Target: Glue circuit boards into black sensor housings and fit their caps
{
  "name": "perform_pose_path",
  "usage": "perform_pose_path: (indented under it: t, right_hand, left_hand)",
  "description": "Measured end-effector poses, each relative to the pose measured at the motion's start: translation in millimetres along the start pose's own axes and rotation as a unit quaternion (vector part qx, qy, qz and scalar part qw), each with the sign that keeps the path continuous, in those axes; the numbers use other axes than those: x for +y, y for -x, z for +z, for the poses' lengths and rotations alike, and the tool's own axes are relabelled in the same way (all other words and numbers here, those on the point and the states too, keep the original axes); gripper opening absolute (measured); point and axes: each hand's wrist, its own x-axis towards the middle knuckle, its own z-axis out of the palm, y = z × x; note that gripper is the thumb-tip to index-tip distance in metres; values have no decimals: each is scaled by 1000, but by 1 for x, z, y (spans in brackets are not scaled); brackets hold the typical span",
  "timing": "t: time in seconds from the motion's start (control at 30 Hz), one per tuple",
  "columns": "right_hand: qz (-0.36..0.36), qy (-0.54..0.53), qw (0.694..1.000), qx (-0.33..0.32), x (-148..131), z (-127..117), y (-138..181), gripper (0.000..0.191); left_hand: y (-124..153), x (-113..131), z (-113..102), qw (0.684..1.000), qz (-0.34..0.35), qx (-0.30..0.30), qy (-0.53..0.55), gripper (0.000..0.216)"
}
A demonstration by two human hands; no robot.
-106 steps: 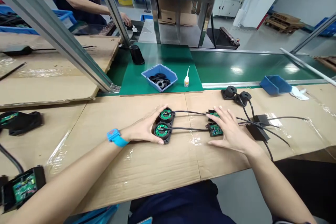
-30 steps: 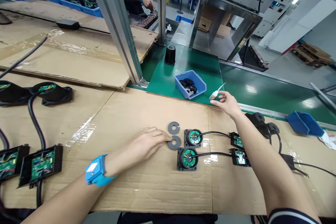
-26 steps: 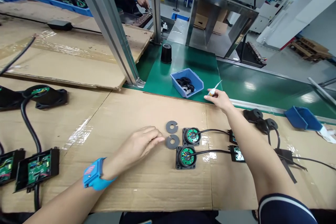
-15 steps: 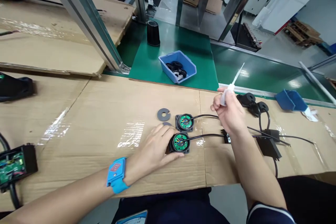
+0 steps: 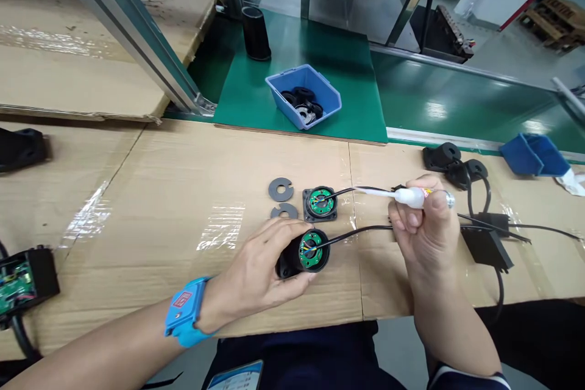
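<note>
My left hand [image 5: 256, 271] is wrapped round a round black housing [image 5: 305, 255] with a green circuit board in it, tilted up off the cardboard. My right hand [image 5: 425, 228] grips a small white glue bottle [image 5: 406, 196], its thin nozzle lying level and pointing left. A second black housing [image 5: 320, 203] with a green board lies flat just beyond. Two grey slotted washers [image 5: 280, 189] lie to its left. Black cables run right from both housings.
A blue bin [image 5: 303, 96] of black rings sits on the green mat [image 5: 356, 109], with a black cup [image 5: 255, 33] behind it. More black wired parts [image 5: 450, 161] and a second blue bin [image 5: 534, 155] lie to the right. An open black box [image 5: 25, 277] is at the left edge.
My right hand took the glue bottle from the mat and brought it down over the housings, nozzle now turned level to the left. My left hand left the washers and lifted the near housing.
</note>
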Motion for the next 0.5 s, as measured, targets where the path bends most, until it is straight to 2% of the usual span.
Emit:
perform_pose_path:
  t: [0.17, 0.27, 0.33, 0.5]
  right_hand:
    - [-18, 17, 1000, 16, 1, 9, 13, 44]
    - [-18, 21, 1000, 4, 4, 11, 20, 40]
    - [-32, 38, 998, -25, 6, 11, 25, 34]
    - [-118, 88, 982, -119, 14, 5, 33, 21]
  left_hand:
    - [3, 4, -5, 999, 28, -10, -26, 58]
    - [5, 6, -7, 998, 31, -21, -47, 58]
    - [6, 7, -8, 997, 36, -23, -60, 59]
    - [5, 8, -7, 994, 63, 4, -84, 54]
